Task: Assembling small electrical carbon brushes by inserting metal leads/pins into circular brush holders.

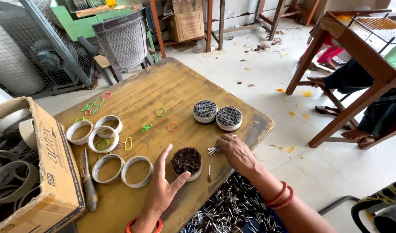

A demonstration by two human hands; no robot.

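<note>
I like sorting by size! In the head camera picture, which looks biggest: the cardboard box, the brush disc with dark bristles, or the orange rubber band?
1. Cardboard box, though it sits nearest the camera.
2. Brush disc with dark bristles.
3. Orange rubber band.

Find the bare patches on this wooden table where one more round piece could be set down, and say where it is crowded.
Bare: the far corner of the table, beyond the two perforated discs. Crowded: the white rings and rubber bands on the left.

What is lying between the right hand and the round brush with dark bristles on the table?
Nothing visible blocks it. The right hand pinches a few small metal pins beside the round brush, with only bare table between them. One loose pin lies just right of the brush. The left hand touches the brush's near side.
</note>
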